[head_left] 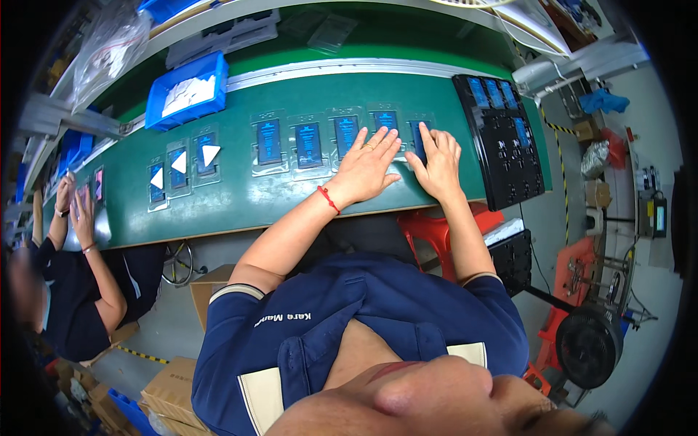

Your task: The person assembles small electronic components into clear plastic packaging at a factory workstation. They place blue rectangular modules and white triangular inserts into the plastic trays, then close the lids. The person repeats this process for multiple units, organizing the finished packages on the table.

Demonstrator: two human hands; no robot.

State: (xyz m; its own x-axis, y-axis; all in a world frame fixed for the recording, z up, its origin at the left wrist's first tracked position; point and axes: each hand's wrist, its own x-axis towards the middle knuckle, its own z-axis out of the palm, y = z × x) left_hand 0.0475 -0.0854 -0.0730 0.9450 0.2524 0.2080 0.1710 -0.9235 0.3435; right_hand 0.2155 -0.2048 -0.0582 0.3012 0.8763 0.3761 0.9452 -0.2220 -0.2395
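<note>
Several flat dark rectangular batteries with blue print, each in a clear plastic tray, lie in a row on the green bench (218,218). My left hand (367,166) lies palm down with fingers outstretched. Its fingertips reach the lower part of one battery (385,120) and partly cover the battery beside it (345,136). At the right end of the row my right hand (438,163) rests over the last battery (418,138), index finger stretched along it and thumb apart at its lower edge. Two more batteries, one (308,145) and another (269,142), lie untouched to the left.
Three trayed batteries with white triangular pieces (210,154) lie farther left. Behind them stands a blue bin (187,116) of white pieces. A black tray (502,145) holding some batteries stands right. A co-worker's hands (80,207) are at far left. A red stool (429,236) is below the bench.
</note>
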